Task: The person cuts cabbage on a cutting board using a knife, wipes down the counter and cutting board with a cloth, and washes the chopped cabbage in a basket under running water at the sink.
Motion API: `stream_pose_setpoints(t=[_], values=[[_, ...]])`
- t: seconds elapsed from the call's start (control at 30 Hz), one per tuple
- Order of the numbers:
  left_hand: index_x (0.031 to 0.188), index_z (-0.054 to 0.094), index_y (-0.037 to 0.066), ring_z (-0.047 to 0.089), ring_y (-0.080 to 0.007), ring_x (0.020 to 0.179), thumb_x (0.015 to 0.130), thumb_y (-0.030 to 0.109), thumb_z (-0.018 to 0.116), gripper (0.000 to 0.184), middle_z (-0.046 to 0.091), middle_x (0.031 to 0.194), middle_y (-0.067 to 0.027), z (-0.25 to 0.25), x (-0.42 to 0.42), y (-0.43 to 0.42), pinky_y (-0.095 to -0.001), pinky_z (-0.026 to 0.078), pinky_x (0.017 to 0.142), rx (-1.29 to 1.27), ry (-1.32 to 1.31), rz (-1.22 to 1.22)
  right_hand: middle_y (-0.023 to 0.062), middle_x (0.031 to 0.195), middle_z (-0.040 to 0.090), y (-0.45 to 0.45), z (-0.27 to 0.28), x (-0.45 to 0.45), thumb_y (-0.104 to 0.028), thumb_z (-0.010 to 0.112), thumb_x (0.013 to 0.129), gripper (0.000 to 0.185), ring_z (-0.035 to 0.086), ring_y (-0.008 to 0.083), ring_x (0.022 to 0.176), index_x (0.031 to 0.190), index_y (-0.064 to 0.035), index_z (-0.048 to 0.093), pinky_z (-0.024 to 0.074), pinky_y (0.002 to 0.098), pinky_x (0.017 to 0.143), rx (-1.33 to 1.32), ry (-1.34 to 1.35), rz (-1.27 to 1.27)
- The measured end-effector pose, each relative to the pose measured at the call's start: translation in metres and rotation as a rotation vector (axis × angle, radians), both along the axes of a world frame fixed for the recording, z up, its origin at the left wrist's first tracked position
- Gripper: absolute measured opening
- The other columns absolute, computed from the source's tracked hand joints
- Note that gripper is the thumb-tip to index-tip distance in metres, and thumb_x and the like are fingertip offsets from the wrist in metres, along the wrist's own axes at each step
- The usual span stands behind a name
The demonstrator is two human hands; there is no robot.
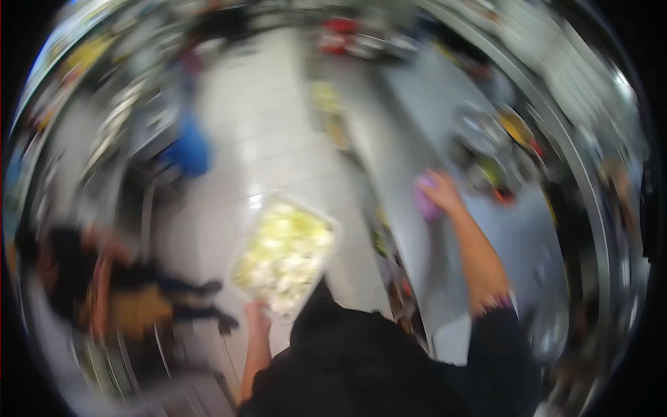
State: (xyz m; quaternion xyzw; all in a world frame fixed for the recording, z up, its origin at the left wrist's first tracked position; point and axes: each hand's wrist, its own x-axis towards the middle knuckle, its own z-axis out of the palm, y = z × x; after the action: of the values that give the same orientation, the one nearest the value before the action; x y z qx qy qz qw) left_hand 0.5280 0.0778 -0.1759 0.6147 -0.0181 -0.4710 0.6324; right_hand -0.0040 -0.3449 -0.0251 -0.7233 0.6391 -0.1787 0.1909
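Observation:
My left hand (258, 320) grips the near-left edge of a pale rectangular tray (333, 231), held out over the floor. Inside it lies a heap of light green and whitish food pieces (285, 243), too smeared to name exactly. Out to the right, my right hand (442, 190) is closed around a purple cloth (425, 199) over the steel counter (410, 149). Motion blur hides the fine position of the fingers on both hands, and I cannot tell whether the cloth touches the counter.
Metal bowls (479, 132) and other blurred items stand on the counter at the right. Another person (73, 278) in dark clothes is at the left. A blue bag-like thing (187, 147) hangs above the pale tiled floor (246, 104). Something red (338, 35) sits at the far end.

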Motion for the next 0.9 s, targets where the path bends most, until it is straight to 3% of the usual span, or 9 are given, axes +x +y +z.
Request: stream_pose_setpoints(t=[0.03, 0.1, 0.23, 0.3, 0.43, 0.53, 0.67, 0.77, 0.9], values=[[0.084, 0.064, 0.001, 0.061, -0.0205, 0.083, 0.066, 0.0, 0.058, 0.019, 0.063, 0.085, -0.0056, 0.032, -0.009, -0.033, -0.0351, 0.052, 0.077, -0.016, 0.101, 0.05, 0.0185, 0.149, 0.049, -0.013, -0.039, -0.012, -0.047, 0.069, 0.086, 0.064, 0.046, 0.0374, 0.138, 0.141, -0.0179, 0.057, 0.0375, 0.0477, 0.114, 0.122, -0.034, -0.067], [0.081, 0.059, 0.003, 0.056, -0.0213, 0.077, 0.065, -0.001, 0.056, 0.017, 0.058, 0.082, -0.006, 0.034, 0.006, -0.074, -0.0344, 0.049, 0.073, -0.05, 0.081, -0.057, 0.0136, 0.15, 0.049, 0.016, -0.048, -0.012, -0.045, 0.061, 0.09, 0.054, 0.05, 0.0349, 0.134, 0.136, -0.0151, 0.061, 0.0391, 0.0458, 0.113, -0.153, 0.198, -0.135], [0.11, 0.06, -0.001, 0.061, -0.0287, 0.102, 0.066, 0.0, 0.054, 0.045, 0.061, 0.107, -0.0106, 0.078, 0.031, -0.17, -0.0411, 0.051, 0.092, 0.149, 0.205, -0.348, 0.0142, 0.153, 0.045, 0.092, -0.061, -0.044, -0.026, 0.061, 0.086, 0.045, 0.043, 0.0436, 0.137, 0.13, -0.014, 0.063, 0.0276, 0.0678, 0.111, -0.205, 0.34, -0.6], [0.123, 0.055, -0.002, 0.058, -0.0315, 0.114, 0.065, 0.001, 0.054, 0.057, 0.058, 0.119, -0.0123, 0.067, 0.075, -0.214, -0.045, 0.048, 0.102, 0.138, 0.225, -0.51, 0.0163, 0.152, 0.045, 0.163, -0.063, -0.052, -0.021, 0.062, 0.083, 0.046, 0.04, 0.0468, 0.138, 0.128, -0.0116, 0.064, 0.0261, 0.0681, 0.112, -0.215, 0.339, -0.868], [0.117, 0.057, -0.003, 0.061, -0.0311, 0.109, 0.065, 0.001, 0.054, 0.053, 0.06, 0.114, -0.0119, 0.07, 0.074, -0.322, -0.0466, 0.052, 0.096, 0.108, 0.018, -0.727, 0.0217, 0.15, 0.045, 0.309, -0.079, -0.017, -0.007, 0.06, 0.079, 0.047, 0.038, 0.0478, 0.138, 0.126, -0.0032, 0.062, 0.0268, 0.0638, 0.114, -0.271, 0.289, -1.187], [0.111, 0.059, -0.004, 0.061, -0.0307, 0.107, 0.065, 0.001, 0.054, 0.047, 0.06, 0.11, -0.0124, 0.107, 0.007, -0.379, -0.0455, 0.053, 0.093, 0.016, 0.11, -0.844, 0.0226, 0.133, 0.056, 0.386, -0.056, 0.081, 0.003, 0.059, 0.075, 0.043, 0.047, 0.0494, 0.127, 0.119, -0.0003, 0.063, 0.037, 0.0544, 0.112, -0.334, 0.19, -1.025], [0.106, 0.058, -0.006, 0.062, -0.0287, 0.105, 0.068, -0.001, 0.053, 0.038, 0.061, 0.107, -0.0131, 0.112, -0.071, -0.429, -0.043, 0.053, 0.093, -0.094, 0.196, -0.887, 0.0184, 0.112, 0.065, 0.452, -0.075, 0.152, 0.008, 0.052, 0.074, 0.042, 0.064, 0.0297, 0.108, 0.114, 0.0004, 0.063, 0.0523, 0.039, 0.094, -0.355, -0.339, -1.188], [0.104, 0.058, -0.006, 0.062, -0.0274, 0.102, 0.071, -0.001, 0.054, 0.034, 0.06, 0.106, -0.0125, 0.113, -0.114, -0.439, -0.0412, 0.052, 0.092, -0.119, 0.176, -0.909, 0.0144, 0.109, 0.065, 0.422, -0.002, 0.115, 0.007, 0.051, 0.074, 0.037, 0.065, 0.0199, 0.1, 0.108, -0.0007, 0.063, 0.0541, 0.0343, 0.087, -0.381, -0.521, -1.369], [0.091, 0.057, -0.001, 0.061, -0.0257, 0.093, 0.071, -0.002, 0.054, 0.021, 0.059, 0.097, -0.0088, 0.12, -0.141, -0.445, -0.0395, 0.051, 0.089, -0.141, 0.163, -0.916, 0.0132, 0.106, 0.065, 0.334, 0.07, -0.009, 0.009, 0.054, 0.071, 0.036, 0.063, 0.0271, 0.103, 0.104, -0.0007, 0.064, 0.0501, 0.0339, 0.091, -0.749, -0.369, -1.117]])
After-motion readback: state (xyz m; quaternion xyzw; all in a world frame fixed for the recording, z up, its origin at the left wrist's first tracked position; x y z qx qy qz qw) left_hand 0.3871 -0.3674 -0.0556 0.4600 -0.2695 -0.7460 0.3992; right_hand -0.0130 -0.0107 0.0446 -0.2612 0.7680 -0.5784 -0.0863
